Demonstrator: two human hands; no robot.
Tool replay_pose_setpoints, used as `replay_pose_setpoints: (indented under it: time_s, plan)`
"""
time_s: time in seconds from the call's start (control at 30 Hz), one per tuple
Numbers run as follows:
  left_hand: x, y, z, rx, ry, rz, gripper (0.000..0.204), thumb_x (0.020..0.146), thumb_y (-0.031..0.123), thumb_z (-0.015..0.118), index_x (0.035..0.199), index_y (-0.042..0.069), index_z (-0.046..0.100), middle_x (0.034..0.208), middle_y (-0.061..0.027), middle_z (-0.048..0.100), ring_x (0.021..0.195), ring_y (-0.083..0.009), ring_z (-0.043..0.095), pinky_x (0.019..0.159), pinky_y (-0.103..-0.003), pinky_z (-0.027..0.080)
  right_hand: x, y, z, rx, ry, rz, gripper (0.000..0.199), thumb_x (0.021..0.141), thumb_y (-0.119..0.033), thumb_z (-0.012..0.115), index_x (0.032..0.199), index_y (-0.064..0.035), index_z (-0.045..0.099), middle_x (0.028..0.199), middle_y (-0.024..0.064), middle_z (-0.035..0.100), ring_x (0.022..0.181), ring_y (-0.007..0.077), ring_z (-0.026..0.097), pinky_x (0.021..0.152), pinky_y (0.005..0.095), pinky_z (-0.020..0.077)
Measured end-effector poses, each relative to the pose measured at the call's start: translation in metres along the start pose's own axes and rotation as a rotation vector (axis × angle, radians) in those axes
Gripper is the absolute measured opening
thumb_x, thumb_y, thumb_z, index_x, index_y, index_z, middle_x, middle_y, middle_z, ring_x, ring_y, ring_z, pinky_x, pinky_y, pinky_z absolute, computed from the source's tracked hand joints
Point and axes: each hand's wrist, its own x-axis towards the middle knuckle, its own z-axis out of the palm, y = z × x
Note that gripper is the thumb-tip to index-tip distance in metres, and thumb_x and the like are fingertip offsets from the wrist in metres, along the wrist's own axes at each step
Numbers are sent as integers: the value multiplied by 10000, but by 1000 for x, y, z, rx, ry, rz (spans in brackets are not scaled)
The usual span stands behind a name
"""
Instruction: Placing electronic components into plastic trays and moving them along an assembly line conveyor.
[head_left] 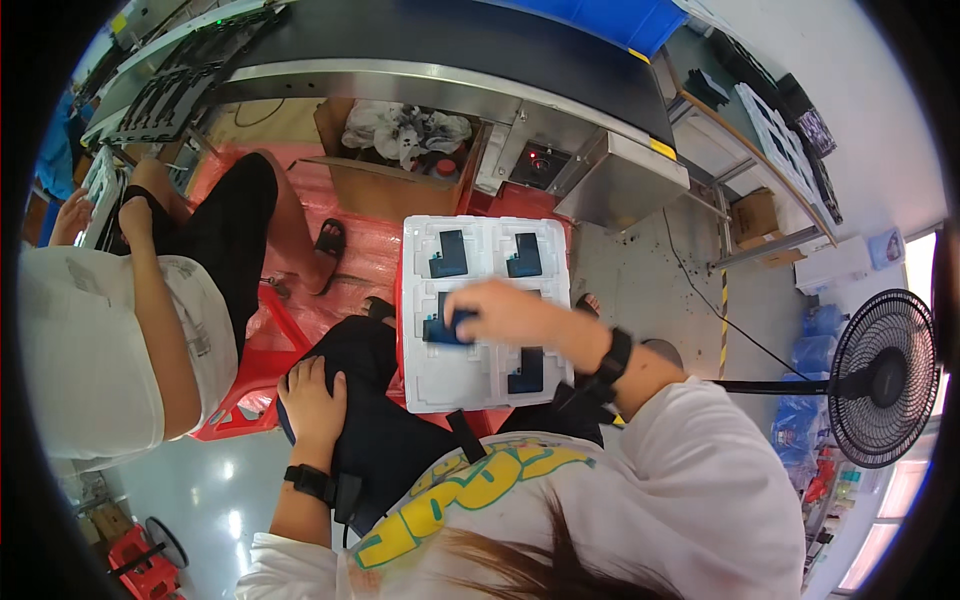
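A white foam tray (430,385) with moulded compartments sits in front of me over a red stool. In it lie several flat black parts with a notched corner, such as the upper-left part (448,254), the upper-right part (524,255) and the lower-right part (526,371). My right hand (500,310), blurred, is over the middle-left part (434,331). Its closed fingers pinch a small dark blue piece (463,322), whose kind I cannot make out. My left hand (312,398) rests on my thigh, fingers apart, holding nothing.
Beyond the tray runs a black conveyor belt (440,40) with a metal control box (625,180). An open cardboard box (390,190) stands beneath it. A seated co-worker (110,340) is at the left. A black fan (884,378) stands at the right.
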Motion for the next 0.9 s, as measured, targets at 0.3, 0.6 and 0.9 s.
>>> replay_pose_setpoints:
  time_s: [0.3,0.6,0.9]
  plan:
    - [-3,3,7,24,-13,-3,409,826,330,516,1111,38,555,1143,-97,551,1111,-267,472,992,-465,287,-17,25,80,-248,460,-143,321,738,-52,614,1049,-5,545,968,158,532,897,323,542,775,395,448]
    - [0,54,-5,-411,-142,603,353,762,184,631,1094,74,584,1251,-106,487,1206,-294,415,989,-488,307,-144,71,104,-614,44,-67,381,813,-176,562,1170,-52,513,1247,128,471,1162,272,457,875,416,412]
    - [-15,95,25,-63,-416,929,639,812,321,576,1330,21,351,1449,-158,219,1345,-275,227,1065,-546,144,-161,70,113,-715,68,60,569,827,-202,560,1343,-90,347,1422,84,316,1312,245,299,1034,521,255]
